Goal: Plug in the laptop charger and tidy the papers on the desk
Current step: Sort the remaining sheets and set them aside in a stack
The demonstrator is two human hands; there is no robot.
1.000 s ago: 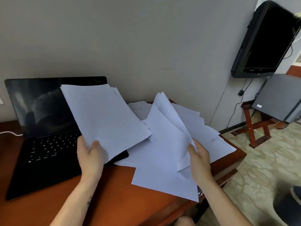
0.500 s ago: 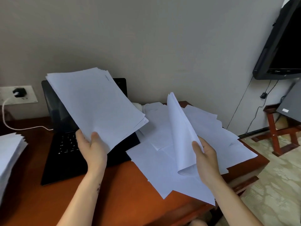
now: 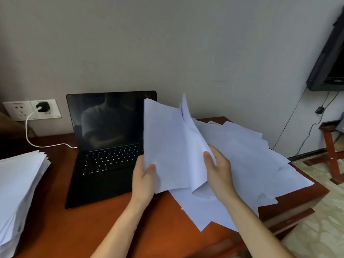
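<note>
While the left hand [image 3: 145,180] grips the lower edge of a bundle of sheets [image 3: 167,146] in the middle of the frame, thumb in front and fingers behind, the right hand [image 3: 219,174] pinches a single sheet [image 3: 193,131] and brings it against that bundle. To do this step well, I think the new sheet should be laid flat on the bundle with the corners matched, because it is now curled at the bottom and could fold. The left hand should hold firm but not crush the edge.

The papers are plain white, thin and soft. Many loose sheets [image 3: 251,164] lie spread at the right of the frame, overlapping at different angles, and some hang over the edge of the desk [image 3: 93,229]. A thick stack [image 3: 16,192] stands at the left edge. The charger [image 3: 43,107] sits in the wall socket [image 3: 52,108] at the upper left, and its white cable [image 3: 29,135] runs to the open black laptop [image 3: 104,146], so this part seems finished.
</note>
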